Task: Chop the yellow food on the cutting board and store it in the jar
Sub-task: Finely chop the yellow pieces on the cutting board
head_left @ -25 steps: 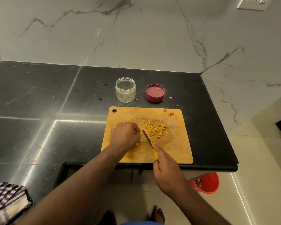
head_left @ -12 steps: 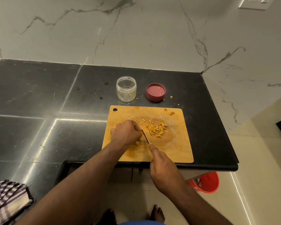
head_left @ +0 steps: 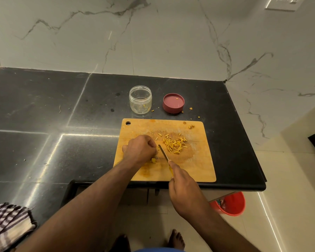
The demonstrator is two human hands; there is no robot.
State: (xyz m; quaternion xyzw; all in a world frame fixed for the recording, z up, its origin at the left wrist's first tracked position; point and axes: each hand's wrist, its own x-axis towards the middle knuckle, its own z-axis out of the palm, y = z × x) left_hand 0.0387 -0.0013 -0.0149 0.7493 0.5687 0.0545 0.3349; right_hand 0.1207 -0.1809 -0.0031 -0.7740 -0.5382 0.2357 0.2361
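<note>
A: What's the left hand [head_left: 138, 150] doing on the cutting board [head_left: 198, 166]?

B: Fingers curled down over the uncut yellow food [head_left: 153, 160]. I only see a bit of it poking out under the palm, near edge. My guess: curled so the knuckles guide the blade and the tips stay tucked away.

A: And the right hand [head_left: 182, 186]?

B: Wrapped round the yellow handle of the knife [head_left: 163, 152], index finger along the top for control, I think. Blade sits just beside the left knuckles, tip pointing to the far side. Can't tell if the edge is touching the board.

A: Cut stuff?

B: The chopped pieces [head_left: 175, 144] are piled right of the blade, prob. pushed clear of the cutting zone. A few strays lie on the counter [head_left: 44, 110].

A: Jar?

B: The jar [head_left: 140, 100] stands open just behind the board, lid [head_left: 173, 103] upside down beside it, so close by for scooping in. Nearly empty, maybe one yellow scrap inside. Storing not yet begun, imo.
</note>
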